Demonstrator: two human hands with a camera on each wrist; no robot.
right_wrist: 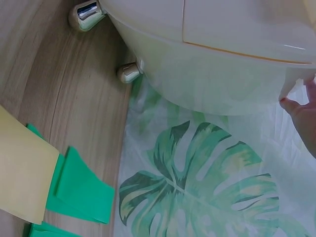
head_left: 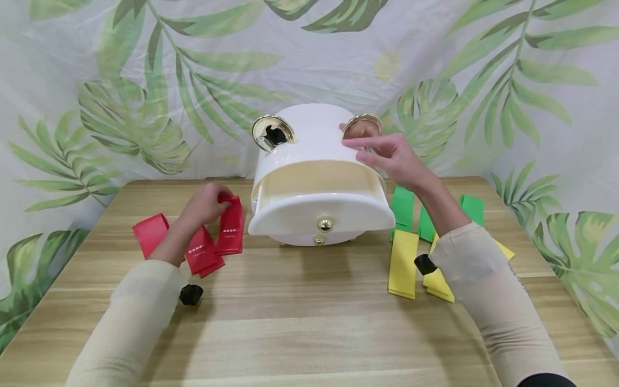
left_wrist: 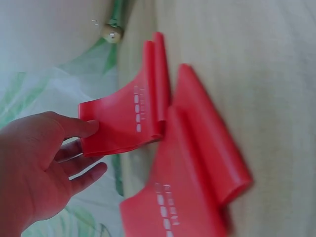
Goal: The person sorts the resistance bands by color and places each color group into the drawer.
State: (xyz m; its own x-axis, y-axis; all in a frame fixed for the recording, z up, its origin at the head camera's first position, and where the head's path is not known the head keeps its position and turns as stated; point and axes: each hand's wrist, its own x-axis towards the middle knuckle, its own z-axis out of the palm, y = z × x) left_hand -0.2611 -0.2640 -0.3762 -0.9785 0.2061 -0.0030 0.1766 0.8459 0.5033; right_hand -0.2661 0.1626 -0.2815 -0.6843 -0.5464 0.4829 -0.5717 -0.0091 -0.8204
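My left hand [head_left: 205,205] pinches the end of a folded red resistance band [head_left: 230,226] between thumb and fingers. In the left wrist view that band [left_wrist: 118,118] rises from the wood at the held end, while its far end touches the table. Other red bands [head_left: 203,252] lie folded beside it. My right hand [head_left: 394,158] touches the upper right of a white cabinet [head_left: 319,134], by its round gold-rimmed piece [head_left: 362,127], index finger extended. The cabinet's upper drawer [head_left: 321,209] is pulled out. Only part of the right hand [right_wrist: 303,113] shows in the right wrist view.
Folded yellow bands [head_left: 403,263] and green bands [head_left: 402,207] lie right of the cabinet, partly beneath the right forearm. A second, lower drawer has a small gold knob [head_left: 318,241]. A leaf-patterned cloth [head_left: 193,80] hangs behind the wooden table [head_left: 300,333].
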